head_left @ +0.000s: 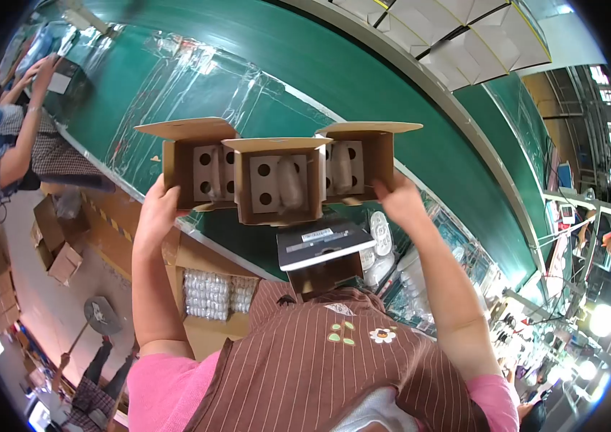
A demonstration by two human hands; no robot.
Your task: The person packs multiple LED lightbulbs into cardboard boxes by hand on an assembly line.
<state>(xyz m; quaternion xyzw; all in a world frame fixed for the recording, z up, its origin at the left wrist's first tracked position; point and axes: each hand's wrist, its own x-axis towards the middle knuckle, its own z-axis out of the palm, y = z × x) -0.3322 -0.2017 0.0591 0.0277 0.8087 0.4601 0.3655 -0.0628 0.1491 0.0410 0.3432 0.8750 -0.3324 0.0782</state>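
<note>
Three open brown cardboard boxes stand side by side in front of me, flaps raised: a left box (179, 173), a middle box (243, 187) and a right box (383, 162). Inside each is a white insert with round holes and a pale wrapped piece, such as the wrapped piece (290, 183) in the middle one. My left hand (158, 214) is closed on the left box's outer lower side. Against the right box's outer side, my right hand (399, 201) is closed, fingers partly hidden. Closer to my body is an open black box (326, 243) with a label.
The green worktop (248, 43) carries clear plastic film. White plastic-wrapped pieces (379, 248) lie right of the black box. A carton (219, 294) of wrapped pieces sits at lower left. Another person (17, 144) handles a dark box at far left; white boxes (464, 36) are stacked top right.
</note>
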